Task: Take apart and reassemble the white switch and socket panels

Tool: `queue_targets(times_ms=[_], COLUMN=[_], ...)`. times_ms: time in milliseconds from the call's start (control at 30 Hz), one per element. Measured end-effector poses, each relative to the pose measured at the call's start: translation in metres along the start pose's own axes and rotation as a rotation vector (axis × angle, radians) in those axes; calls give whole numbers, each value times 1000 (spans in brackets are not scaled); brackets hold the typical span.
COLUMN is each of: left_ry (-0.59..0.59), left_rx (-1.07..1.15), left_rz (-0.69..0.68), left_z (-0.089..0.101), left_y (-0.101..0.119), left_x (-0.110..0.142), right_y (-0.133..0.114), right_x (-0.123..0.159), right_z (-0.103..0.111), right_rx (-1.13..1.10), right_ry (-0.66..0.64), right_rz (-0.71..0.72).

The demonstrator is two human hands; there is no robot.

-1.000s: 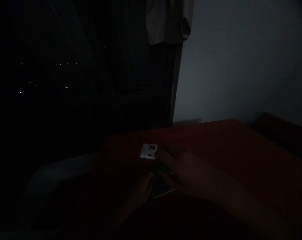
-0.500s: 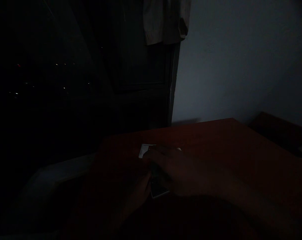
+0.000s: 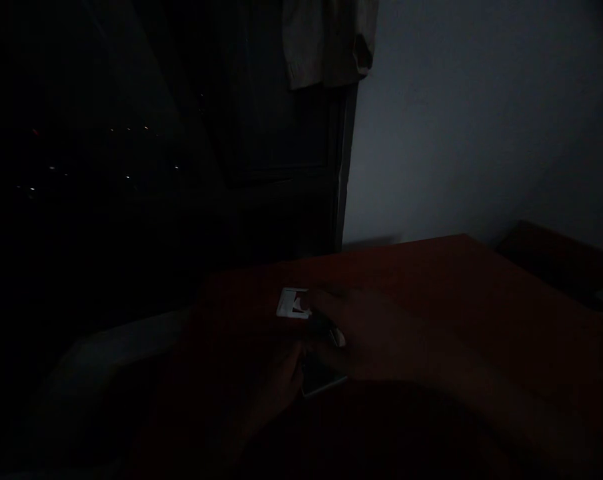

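Observation:
The scene is very dark. On the reddish-brown table (image 3: pixel 406 267) lies a flat white card-like piece (image 3: pixel 287 304) with a dark cut-out or mark on its right side. My right hand (image 3: pixel 368 333) reaches over it with bent fingers, a fingertip at the piece's right edge. Beneath that palm a small pale curved thing (image 3: pixel 338 337) shows; what it is stays unclear. A dark flat rectangle with a light edge (image 3: pixel 324 379) lies below both hands. My left hand (image 3: pixel 284 377) has its fingers closed at the rectangle's left edge. Shadow hides much of both hands.
Behind the table stands a dark window (image 3: pixel 131 220) with small points of light. A pale garment (image 3: pixel 326 47) hangs at the top, next to a grey wall (image 3: pixel 471 120). Another dark reddish surface (image 3: pixel 546 243) is at the right. Something pale (image 3: pixel 131 337) lies left of the table.
My right hand has drawn back to the right, uncovering more of the white piece. The pale curved thing now shows under its palm. My left hand stays nearly where it was.

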State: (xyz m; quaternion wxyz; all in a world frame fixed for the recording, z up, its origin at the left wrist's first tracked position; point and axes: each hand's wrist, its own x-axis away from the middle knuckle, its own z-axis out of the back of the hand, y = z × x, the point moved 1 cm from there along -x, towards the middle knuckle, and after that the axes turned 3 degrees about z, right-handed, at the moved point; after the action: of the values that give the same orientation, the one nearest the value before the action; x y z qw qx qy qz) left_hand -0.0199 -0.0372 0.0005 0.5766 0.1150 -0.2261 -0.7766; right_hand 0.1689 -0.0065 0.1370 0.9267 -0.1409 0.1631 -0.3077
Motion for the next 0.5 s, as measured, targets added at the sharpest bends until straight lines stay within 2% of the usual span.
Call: queue_targets(times_ms=[133, 300, 500], left_ry=[-30, -66, -65], left_rx=[-18, -73, -26], left_rz=[27, 83, 73], left_z=[1, 3, 4], left_y=[2, 5, 2], left_x=[-3, -8, -10], right_y=[6, 6, 4], right_x=[-1, 3, 2], right_z=[-4, -1, -2], right_rx=[-20, -80, 11], right_ry=[9, -9, 2], right_rz=[-24, 34, -15])
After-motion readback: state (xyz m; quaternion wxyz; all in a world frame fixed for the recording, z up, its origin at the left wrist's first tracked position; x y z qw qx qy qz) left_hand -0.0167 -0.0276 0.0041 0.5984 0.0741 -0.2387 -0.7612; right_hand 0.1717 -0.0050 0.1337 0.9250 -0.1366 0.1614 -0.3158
